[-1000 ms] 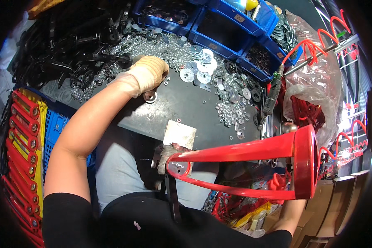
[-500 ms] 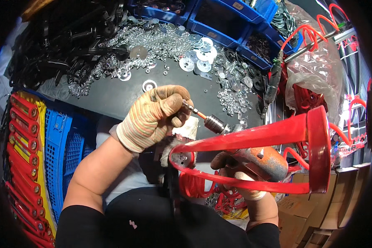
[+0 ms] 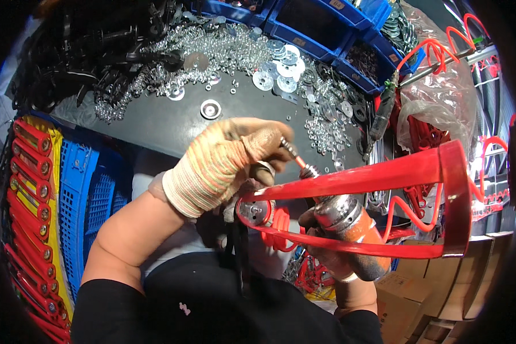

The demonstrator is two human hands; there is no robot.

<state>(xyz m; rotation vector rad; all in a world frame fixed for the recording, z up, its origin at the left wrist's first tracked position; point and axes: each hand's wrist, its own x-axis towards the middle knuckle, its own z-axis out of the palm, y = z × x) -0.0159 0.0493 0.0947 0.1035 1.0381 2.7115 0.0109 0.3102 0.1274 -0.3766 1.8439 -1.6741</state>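
My left hand [image 3: 229, 157], in a striped knit glove, is closed, its fingertips pinched at the tip of a driver bit [image 3: 297, 157]. Whatever small piece lies between those fingers is hidden. The bit belongs to an orange and silver air screwdriver [image 3: 358, 229]. My gloved right hand [image 3: 333, 262] grips that tool from below, partly covered by a red metal frame [image 3: 361, 179]. This long frame has two bars joined by a crosspiece at the right. Its rounded left end, with a grey disc [image 3: 255, 212] in it, sits just below my left hand.
On the dark bench [image 3: 155, 127] lie a heap of small nuts [image 3: 212, 54], flat washers [image 3: 289, 66] and a cupped washer [image 3: 210, 109]. Blue bins [image 3: 304, 40] stand behind. Red parts [image 3: 34, 198] and a blue crate [image 3: 77, 195] are at left; cardboard boxes [image 3: 407, 298] lower right.
The screwdriver has tilted more steeply, its body swinging down toward me. My left hand has shifted right along with the bit's tip. The red frame sits slightly farther right.
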